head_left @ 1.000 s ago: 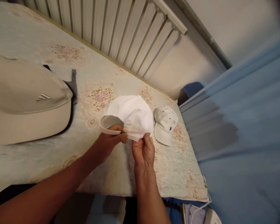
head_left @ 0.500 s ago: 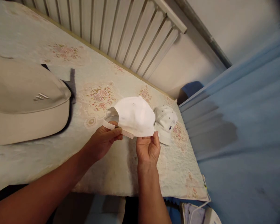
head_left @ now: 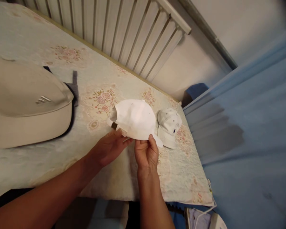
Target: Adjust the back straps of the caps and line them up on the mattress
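Note:
A white cap [head_left: 134, 119] is held just above a floral table cover [head_left: 38, 159], its back strap and small brass buckle turned to the left. My left hand [head_left: 109, 147] grips the cap's lower edge near the strap, fingers closed under it. My right hand [head_left: 145, 153] pinches the rim on the right side. A second, smaller white cap [head_left: 169, 127] lies on the cover just to the right, apart from both hands.
A large beige cap [head_left: 26, 101] lies at the left on a dark cloth [head_left: 73, 86]. A white radiator [head_left: 124, 28] runs along the far edge. A blue surface [head_left: 248, 143] fills the right. The cover's near edge hangs below my wrists.
The white cap has been turned in my hands, so the strap opening swung left and the buckle now shows. Both hands shifted their grip along its edge.

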`<state>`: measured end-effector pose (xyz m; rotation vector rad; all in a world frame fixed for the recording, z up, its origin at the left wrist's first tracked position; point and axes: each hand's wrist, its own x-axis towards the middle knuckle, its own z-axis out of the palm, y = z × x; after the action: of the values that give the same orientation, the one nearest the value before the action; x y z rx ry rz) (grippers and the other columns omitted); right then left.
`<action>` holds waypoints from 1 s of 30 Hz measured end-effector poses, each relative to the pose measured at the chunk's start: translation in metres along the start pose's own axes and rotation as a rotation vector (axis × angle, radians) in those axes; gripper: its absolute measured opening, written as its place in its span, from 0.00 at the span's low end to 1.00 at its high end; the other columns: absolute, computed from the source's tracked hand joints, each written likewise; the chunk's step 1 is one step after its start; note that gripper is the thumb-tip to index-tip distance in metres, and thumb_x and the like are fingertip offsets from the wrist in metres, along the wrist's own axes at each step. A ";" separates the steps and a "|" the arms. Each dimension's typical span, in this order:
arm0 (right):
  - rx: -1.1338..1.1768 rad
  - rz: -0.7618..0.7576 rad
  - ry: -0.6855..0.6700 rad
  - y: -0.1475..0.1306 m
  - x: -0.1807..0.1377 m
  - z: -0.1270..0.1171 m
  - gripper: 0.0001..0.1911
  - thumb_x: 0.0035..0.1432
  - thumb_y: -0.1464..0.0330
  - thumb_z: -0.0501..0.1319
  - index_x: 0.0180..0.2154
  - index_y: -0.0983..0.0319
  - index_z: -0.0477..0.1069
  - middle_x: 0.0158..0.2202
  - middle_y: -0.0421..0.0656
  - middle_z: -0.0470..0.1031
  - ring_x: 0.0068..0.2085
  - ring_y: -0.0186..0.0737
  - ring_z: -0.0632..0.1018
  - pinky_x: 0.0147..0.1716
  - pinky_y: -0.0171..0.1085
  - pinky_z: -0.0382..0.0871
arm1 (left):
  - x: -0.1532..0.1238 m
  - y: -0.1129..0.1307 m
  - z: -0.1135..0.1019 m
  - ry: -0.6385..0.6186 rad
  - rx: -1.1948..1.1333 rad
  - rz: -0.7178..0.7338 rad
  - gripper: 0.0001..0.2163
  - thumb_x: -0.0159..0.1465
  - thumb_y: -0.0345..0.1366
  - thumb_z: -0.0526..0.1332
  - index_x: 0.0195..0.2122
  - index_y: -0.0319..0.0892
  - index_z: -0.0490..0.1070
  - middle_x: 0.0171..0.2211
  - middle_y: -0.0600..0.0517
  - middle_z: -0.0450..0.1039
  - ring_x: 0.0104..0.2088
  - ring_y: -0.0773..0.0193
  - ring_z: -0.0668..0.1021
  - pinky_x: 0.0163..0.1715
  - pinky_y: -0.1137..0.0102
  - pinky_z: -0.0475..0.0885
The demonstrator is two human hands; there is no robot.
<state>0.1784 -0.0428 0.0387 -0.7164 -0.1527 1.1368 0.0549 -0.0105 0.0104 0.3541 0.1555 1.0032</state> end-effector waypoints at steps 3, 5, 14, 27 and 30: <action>-0.031 0.026 -0.033 0.009 -0.004 0.001 0.17 0.54 0.75 0.61 0.47 0.60 0.74 0.48 0.45 0.82 0.58 0.39 0.77 0.65 0.52 0.62 | -0.001 -0.004 0.004 -0.090 0.010 -0.031 0.09 0.65 0.40 0.63 0.45 0.47 0.75 0.54 0.52 0.76 0.61 0.55 0.69 0.58 0.61 0.67; -0.041 0.047 -0.048 0.016 -0.007 0.001 0.18 0.54 0.76 0.61 0.48 0.60 0.74 0.48 0.44 0.82 0.58 0.39 0.77 0.65 0.51 0.62 | 0.000 -0.005 0.008 -0.103 0.015 -0.023 0.10 0.66 0.40 0.62 0.47 0.47 0.75 0.54 0.51 0.76 0.62 0.54 0.69 0.60 0.60 0.66; -0.053 0.015 -0.072 0.018 -0.007 0.004 0.22 0.55 0.77 0.59 0.51 0.60 0.72 0.52 0.44 0.80 0.60 0.39 0.75 0.65 0.51 0.62 | 0.005 0.000 0.005 0.118 -0.004 0.019 0.14 0.69 0.36 0.56 0.53 0.46 0.73 0.53 0.51 0.77 0.63 0.55 0.69 0.58 0.59 0.70; 0.043 -0.071 -0.025 0.002 0.004 -0.004 0.23 0.55 0.77 0.58 0.53 0.59 0.71 0.54 0.43 0.79 0.59 0.41 0.76 0.63 0.53 0.64 | 0.010 0.027 0.000 0.169 -0.016 0.080 0.17 0.70 0.34 0.57 0.60 0.46 0.69 0.52 0.51 0.79 0.59 0.59 0.74 0.57 0.65 0.72; 0.033 -0.066 -0.023 0.002 0.004 -0.004 0.23 0.55 0.76 0.58 0.53 0.60 0.70 0.53 0.44 0.80 0.57 0.42 0.77 0.63 0.54 0.64 | 0.011 0.028 -0.002 0.184 -0.027 0.094 0.16 0.70 0.35 0.57 0.59 0.47 0.70 0.52 0.52 0.79 0.60 0.60 0.73 0.57 0.65 0.72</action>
<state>0.1800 -0.0407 0.0338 -0.6645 -0.1748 1.0821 0.0382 0.0123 0.0191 0.2455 0.2931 1.1299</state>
